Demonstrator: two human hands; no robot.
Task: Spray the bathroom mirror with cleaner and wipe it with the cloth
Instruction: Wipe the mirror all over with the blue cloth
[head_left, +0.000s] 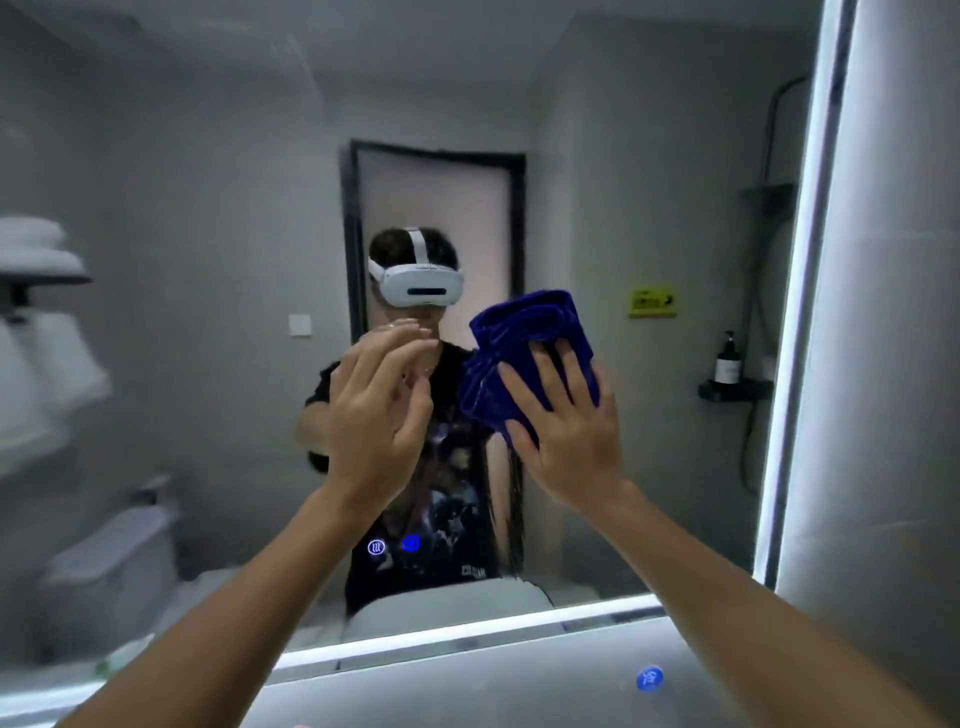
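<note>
pressing folded blue microfibre cloth (524, 358) flat against hazy lit-edged wall mirror (208, 208) with spread right hand (563, 431), empty left hand (376, 405) loosely open beside.

one mirror (208, 156), one blue cloth (524, 332), two hands, two lit touch icons (377, 546), one dark bottle (728, 361)

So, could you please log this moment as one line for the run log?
step: wiping | right hand: flat, pressing folded blue cloth on lit-edged bathroom mirror | left hand: open, empty | spray cleaner: unseen
</note>
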